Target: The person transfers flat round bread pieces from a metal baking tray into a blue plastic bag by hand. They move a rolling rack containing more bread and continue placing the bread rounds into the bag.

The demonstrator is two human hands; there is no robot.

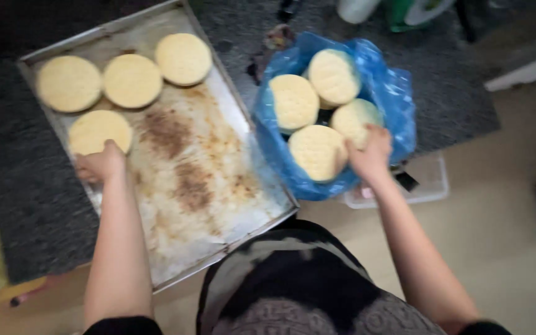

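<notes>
- The left hand (102, 162) lay on the near-left round flatbread (99, 131) on the metal baking tray (218, 205), fingers closed over the bread's near edge.
- The right hand (370, 154) reached into the blue plastic bag (392, 93) on the right, fingers curled on the edge of the nearest flatbread in the bag (317, 152), touching it; whether it had a full grip could not be told.
- Three more pale flatbreads (131, 80) sat in a row along the far end of the tray, close beside one another, just beyond the one under the left hand.
- The near part of the tray showed brown baked-on stains (187, 180).
- The bag held four flatbreads in all, stacked loosely and overlapping, just to the right of the tray.
- Tray and bag rested on a dark grey mat (26, 211); beyond its near edge lay a pale floor (497, 223).
- A clear plastic container (429, 183) stood just near the bag, partly under it.
</notes>
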